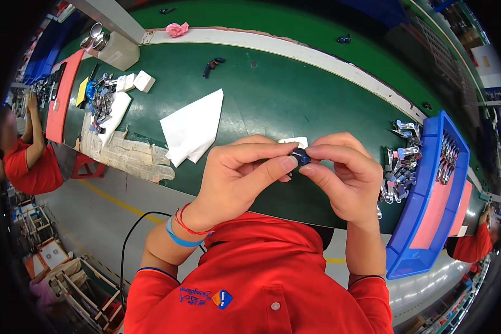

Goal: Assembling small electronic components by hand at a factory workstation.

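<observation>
In front of my chest, both hands meet over a small dark-blue, glossy part [301, 157]. My left hand [236, 170] pinches it from the left between thumb and forefinger. From the other side, the thumb and forefinger of my right hand [345, 172] close on the same part. The fingers cover much of it, so its exact kind cannot be made out. Just behind the fingertips, a small white block or pad [295, 141] is partly hidden. A sheet of white paper [193, 127] lies on the green table [261, 89] left of my hands.
Right of my hands, several small metal-and-plastic parts [398, 167] are piled beside a blue tray [417, 222] holding more of them. Further left lie another pile [101, 103], white blocks [133, 82] and a metal-topped bottle [114, 50]. Co-workers in red [36, 167] sit at both sides.
</observation>
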